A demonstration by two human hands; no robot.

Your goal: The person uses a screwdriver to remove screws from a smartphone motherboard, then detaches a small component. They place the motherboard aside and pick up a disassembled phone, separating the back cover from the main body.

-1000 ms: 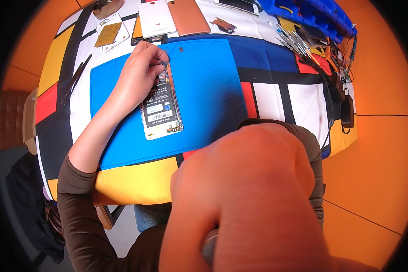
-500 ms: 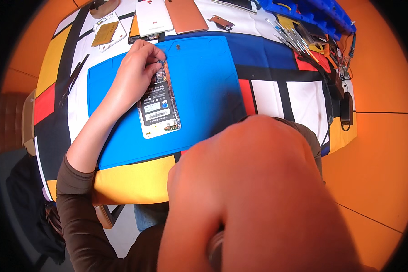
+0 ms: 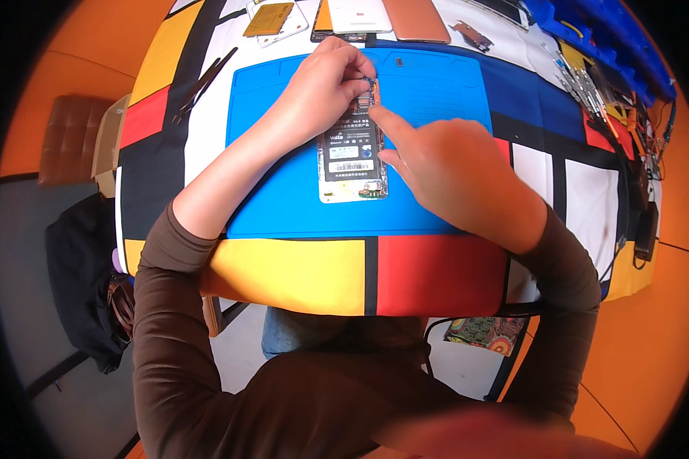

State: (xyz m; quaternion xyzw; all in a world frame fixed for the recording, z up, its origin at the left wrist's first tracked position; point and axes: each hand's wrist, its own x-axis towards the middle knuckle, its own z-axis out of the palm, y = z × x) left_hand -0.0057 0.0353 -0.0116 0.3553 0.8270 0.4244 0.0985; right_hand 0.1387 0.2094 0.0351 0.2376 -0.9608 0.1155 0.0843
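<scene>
An opened smartphone (image 3: 331,191) lies lengthwise on a blue work mat (image 3: 275,214), its black battery (image 3: 348,143) and circuit parts exposed. At the phone's top end, my left hand (image 3: 331,80) is closed in a pinch by the upper board; what sits between its fingertips is too small to make out. My right hand (image 3: 444,161) comes in from the right. Its index finger is stretched to the phone's upper right edge, with the thumb apart near the phone's side and the other fingers curled. Nothing shows in its grasp. A tiny dark part (image 3: 399,63) lies on the mat near its far edge.
Along the back are a white phone shell (image 3: 360,14), a copper-brown cover (image 3: 419,21), a white frame with a gold battery (image 3: 269,19) and a small brown part (image 3: 471,36). Black tweezers (image 3: 207,84) lie left, screwdrivers (image 3: 586,88) and blue bins (image 3: 628,38) right.
My right hand has moved from close in front of the camera to the phone. The view has shifted, so the table sits further right and higher. My left hand keeps its pinch.
</scene>
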